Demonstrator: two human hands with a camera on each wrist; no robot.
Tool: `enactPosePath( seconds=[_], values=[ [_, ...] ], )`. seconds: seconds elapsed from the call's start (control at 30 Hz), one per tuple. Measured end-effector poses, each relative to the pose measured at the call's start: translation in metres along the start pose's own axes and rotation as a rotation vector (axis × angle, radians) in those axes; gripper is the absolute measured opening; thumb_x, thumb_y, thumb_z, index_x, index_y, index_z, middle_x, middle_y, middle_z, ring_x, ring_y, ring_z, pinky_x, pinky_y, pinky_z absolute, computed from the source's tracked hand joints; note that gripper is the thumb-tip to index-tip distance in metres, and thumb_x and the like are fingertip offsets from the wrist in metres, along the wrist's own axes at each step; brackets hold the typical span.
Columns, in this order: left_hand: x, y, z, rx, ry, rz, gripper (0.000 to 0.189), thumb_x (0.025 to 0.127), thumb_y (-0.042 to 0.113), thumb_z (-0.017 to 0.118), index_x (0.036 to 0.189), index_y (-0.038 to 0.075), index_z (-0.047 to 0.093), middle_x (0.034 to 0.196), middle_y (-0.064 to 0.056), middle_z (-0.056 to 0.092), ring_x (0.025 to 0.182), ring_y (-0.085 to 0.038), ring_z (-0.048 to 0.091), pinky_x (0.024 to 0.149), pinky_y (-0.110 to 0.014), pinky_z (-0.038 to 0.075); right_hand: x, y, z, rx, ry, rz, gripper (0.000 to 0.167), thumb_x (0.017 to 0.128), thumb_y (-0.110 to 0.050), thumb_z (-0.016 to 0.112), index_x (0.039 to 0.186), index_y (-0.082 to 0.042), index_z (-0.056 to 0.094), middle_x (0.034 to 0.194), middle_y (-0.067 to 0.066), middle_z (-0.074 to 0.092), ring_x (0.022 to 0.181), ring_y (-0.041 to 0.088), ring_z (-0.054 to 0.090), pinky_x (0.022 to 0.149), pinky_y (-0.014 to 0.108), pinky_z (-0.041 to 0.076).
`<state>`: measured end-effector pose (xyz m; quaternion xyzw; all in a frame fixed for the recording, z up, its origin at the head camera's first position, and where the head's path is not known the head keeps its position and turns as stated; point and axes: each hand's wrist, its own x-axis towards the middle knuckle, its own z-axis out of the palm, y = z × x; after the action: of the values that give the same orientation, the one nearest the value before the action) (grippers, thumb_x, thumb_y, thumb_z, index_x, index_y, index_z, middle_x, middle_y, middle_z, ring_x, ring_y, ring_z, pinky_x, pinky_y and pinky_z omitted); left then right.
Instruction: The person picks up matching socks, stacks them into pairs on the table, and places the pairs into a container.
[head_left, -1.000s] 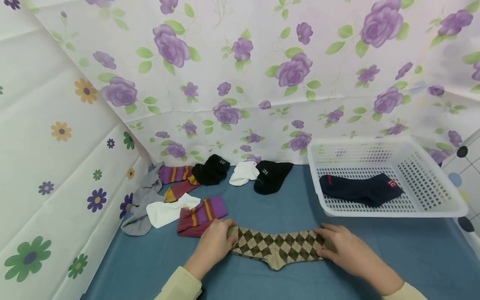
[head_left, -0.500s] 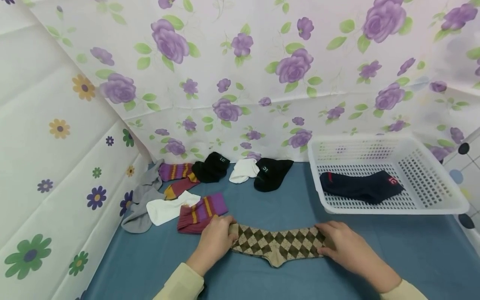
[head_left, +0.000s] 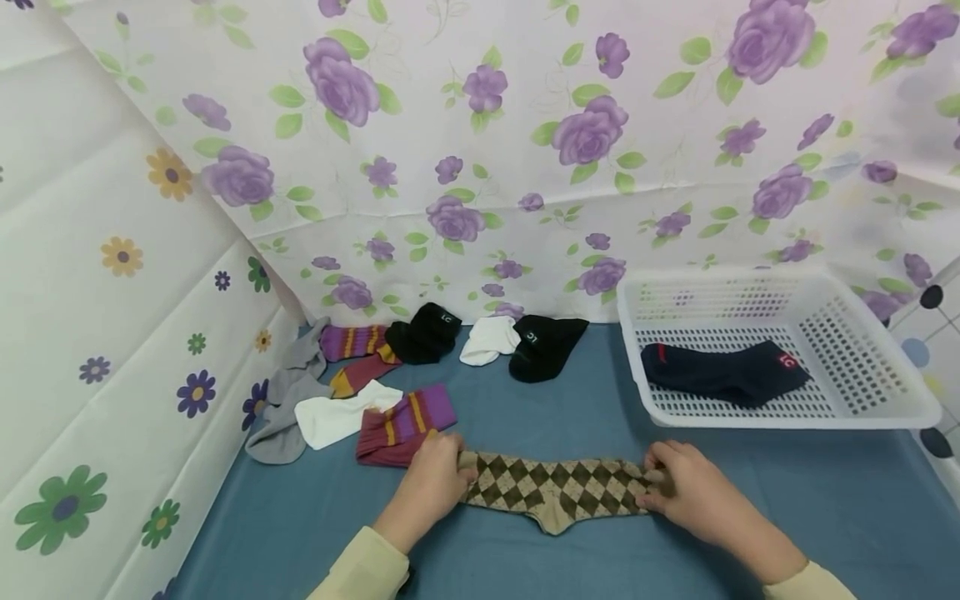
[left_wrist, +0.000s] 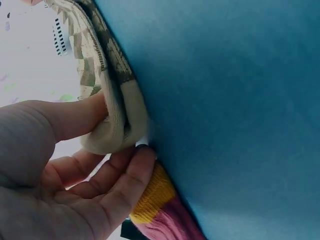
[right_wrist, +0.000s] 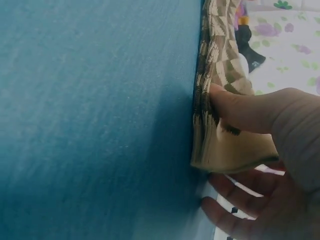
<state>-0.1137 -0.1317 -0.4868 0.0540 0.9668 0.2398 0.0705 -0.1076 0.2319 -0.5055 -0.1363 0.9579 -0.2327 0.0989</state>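
Observation:
Two layers of beige-and-brown argyle socks (head_left: 553, 487) lie stretched sideways at the front of the blue surface, heel toward the person. My left hand (head_left: 432, 479) pinches their plain toe end; in the left wrist view (left_wrist: 75, 165), the thumb lies over the toe, with fingertips at its far side. At the cuff end, my right hand (head_left: 690, 487) pinches the edge between thumb and fingers. The right wrist view shows that thumb (right_wrist: 245, 107) pressed on the patterned fabric, while other fingers spread past the cuff.
A white perforated basket (head_left: 787, 419) at the back right holds a navy sock (head_left: 723, 375). Left and behind lie striped purple socks (head_left: 408, 421), a white sock (head_left: 337, 421), a grey sock (head_left: 281, 425), black socks (head_left: 543, 350) and another white sock (head_left: 489, 340). Floral curtains bound the back and left.
My right hand's fingers have drawn in at the cuff, and its edge is now bunched slightly. The left hand and the socks stay in nearly the same place.

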Motion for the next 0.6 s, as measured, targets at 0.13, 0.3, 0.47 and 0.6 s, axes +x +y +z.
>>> enactPosePath(
  seconds=[0.13,0.3,0.47,0.6],
  values=[
    [-0.004,-0.003,-0.001,-0.058,-0.005,0.029,0.025,0.083,0.024,0.071,0.074,0.015,0.049,0.06,0.001,0.042,0.054,-0.011,0.04,0.046,-0.025,0.032,-0.006,0.005,0.0,0.08,0.033,-0.027,0.027,0.077,-0.029,0.076,0.084,-0.027,0.05,0.077,-0.012,0.053,0.066,0.005,0.045,0.059,0.024,0.038],
    [-0.005,-0.007,-0.001,-0.235,-0.021,0.073,0.017,0.089,0.025,0.065,0.084,0.019,0.049,0.062,0.002,0.046,0.05,-0.009,0.044,0.047,-0.024,0.037,-0.015,0.011,0.001,0.222,0.073,-0.024,0.021,0.087,-0.02,0.067,0.094,-0.026,0.048,0.082,-0.009,0.058,0.059,0.001,0.048,0.052,0.021,0.039],
    [-0.004,-0.013,-0.004,-0.422,-0.033,0.03,0.023,0.084,0.028,0.07,0.099,0.018,0.056,0.068,0.003,0.059,0.055,-0.01,0.053,0.05,-0.025,0.044,-0.02,0.013,0.002,0.252,0.186,-0.119,0.038,0.087,-0.011,0.066,0.117,-0.027,0.049,0.1,-0.008,0.063,0.068,-0.001,0.057,0.054,0.02,0.044],
    [-0.004,-0.018,-0.005,-0.588,-0.108,0.015,0.039,0.082,0.019,0.072,0.115,0.014,0.053,0.087,-0.006,0.069,0.063,-0.018,0.065,0.055,-0.03,0.052,-0.023,0.012,0.001,0.197,0.273,-0.219,0.044,0.081,0.001,0.068,0.111,-0.032,0.062,0.111,-0.008,0.063,0.088,0.007,0.063,0.063,0.02,0.052]
  ],
)
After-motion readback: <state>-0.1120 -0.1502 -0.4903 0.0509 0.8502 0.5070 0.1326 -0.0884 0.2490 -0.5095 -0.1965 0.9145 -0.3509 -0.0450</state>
